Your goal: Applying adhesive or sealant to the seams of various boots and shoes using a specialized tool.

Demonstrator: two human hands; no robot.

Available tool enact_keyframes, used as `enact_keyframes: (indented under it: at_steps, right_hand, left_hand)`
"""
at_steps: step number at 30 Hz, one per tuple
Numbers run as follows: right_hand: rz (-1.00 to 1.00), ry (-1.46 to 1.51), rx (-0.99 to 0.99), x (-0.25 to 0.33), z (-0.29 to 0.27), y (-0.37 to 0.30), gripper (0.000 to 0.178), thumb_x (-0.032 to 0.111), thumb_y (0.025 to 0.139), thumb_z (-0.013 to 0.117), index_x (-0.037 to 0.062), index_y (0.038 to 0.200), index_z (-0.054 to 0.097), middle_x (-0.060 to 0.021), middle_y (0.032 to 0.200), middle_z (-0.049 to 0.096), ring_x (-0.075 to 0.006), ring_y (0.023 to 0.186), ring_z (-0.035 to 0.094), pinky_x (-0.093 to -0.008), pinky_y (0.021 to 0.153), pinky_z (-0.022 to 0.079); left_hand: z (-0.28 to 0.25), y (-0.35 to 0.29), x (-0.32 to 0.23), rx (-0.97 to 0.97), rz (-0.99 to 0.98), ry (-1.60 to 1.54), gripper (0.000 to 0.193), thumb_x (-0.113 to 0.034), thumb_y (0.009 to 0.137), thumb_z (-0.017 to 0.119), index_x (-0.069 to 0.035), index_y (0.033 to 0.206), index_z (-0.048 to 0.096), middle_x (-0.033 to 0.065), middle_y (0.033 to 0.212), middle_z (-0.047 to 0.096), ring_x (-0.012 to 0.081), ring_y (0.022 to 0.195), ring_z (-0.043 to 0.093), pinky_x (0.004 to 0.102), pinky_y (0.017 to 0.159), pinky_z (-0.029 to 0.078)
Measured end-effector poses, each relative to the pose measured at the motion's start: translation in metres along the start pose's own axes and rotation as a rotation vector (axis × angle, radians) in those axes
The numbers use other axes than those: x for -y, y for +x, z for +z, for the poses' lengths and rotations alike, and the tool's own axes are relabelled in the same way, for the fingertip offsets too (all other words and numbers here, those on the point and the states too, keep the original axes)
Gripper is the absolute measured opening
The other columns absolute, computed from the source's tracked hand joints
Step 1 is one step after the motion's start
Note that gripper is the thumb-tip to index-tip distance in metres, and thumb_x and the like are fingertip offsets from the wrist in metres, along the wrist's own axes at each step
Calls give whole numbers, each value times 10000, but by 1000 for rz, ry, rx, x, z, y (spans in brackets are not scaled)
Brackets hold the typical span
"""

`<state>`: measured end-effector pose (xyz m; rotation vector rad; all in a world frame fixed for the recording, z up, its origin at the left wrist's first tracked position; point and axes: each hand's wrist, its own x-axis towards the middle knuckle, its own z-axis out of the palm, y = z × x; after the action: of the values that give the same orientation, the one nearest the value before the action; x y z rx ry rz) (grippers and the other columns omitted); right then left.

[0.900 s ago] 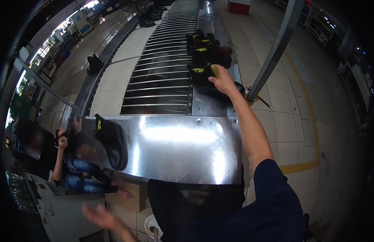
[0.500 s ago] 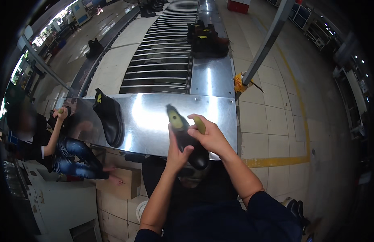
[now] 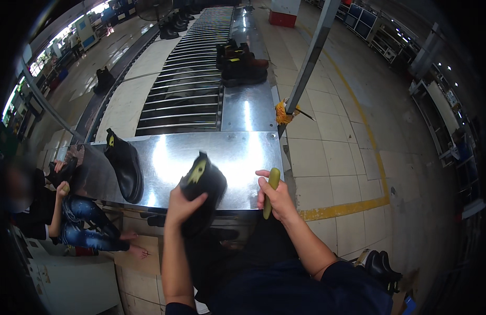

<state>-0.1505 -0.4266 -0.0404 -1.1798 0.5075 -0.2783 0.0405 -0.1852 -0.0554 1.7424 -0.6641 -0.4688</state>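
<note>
My left hand grips a black ankle boot by its side, over the near edge of the metal table. The boot's opening tilts up and shows a yellow-green lining; its toe end points down toward my lap, and the boot is slightly blurred. My right hand is closed around a smooth olive-green stick-like piece, held upright at the table's right front corner, apart from the boot. Another black ankle boot stands on the table to the left.
Beyond the metal table runs a roller conveyor. Several boots are grouped at its right side. On the left, a co-worker sits with a dark boot in hand. A metal post rises at the right.
My right hand has moved away from the boot to the right with the green piece. The left hand has swung the boot leftward. The whole view has shifted a little.
</note>
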Motion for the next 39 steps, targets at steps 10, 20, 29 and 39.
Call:
enact_keyframes:
  at_steps: [10, 20, 29, 39]
  right_hand:
    - [130, 269, -104, -16, 33, 51, 286, 304, 990, 680, 56, 1130, 648, 22, 549, 390, -102, 430, 395, -288, 415, 340]
    - [128, 530, 48, -8, 98, 125, 315, 336, 1016, 631, 113, 823, 521, 22, 531, 356, -113, 415, 363, -289, 421, 333]
    - [147, 571, 145, -17, 125, 127, 287, 268, 1018, 615, 104, 805, 515, 11, 543, 388, -111, 420, 372, -287, 426, 341]
    - [39, 542, 155, -13, 109, 149, 284, 282, 1038, 554, 99, 822, 537, 15, 531, 376, -125, 419, 371, -294, 431, 338]
  left_hand:
    - [14, -83, 30, -198, 192, 285, 887, -193, 697, 950, -28, 1451, 513, 149, 1457, 588, 301, 1313, 596, 396, 1098, 473]
    - [18, -71, 59, -256, 202, 237, 836, -200, 739, 937, -48, 1435, 499, 217, 1425, 590, 350, 1288, 606, 424, 1079, 504]
    - [11, -70, 64, -226, 184, 179, 826, -213, 787, 894, -28, 1470, 466, 224, 1479, 538, 380, 1351, 545, 468, 1138, 431]
    - [12, -65, 71, -210, 314, 214, 787, -172, 753, 927, -67, 1413, 511, 302, 1406, 571, 423, 1276, 607, 469, 1053, 517]
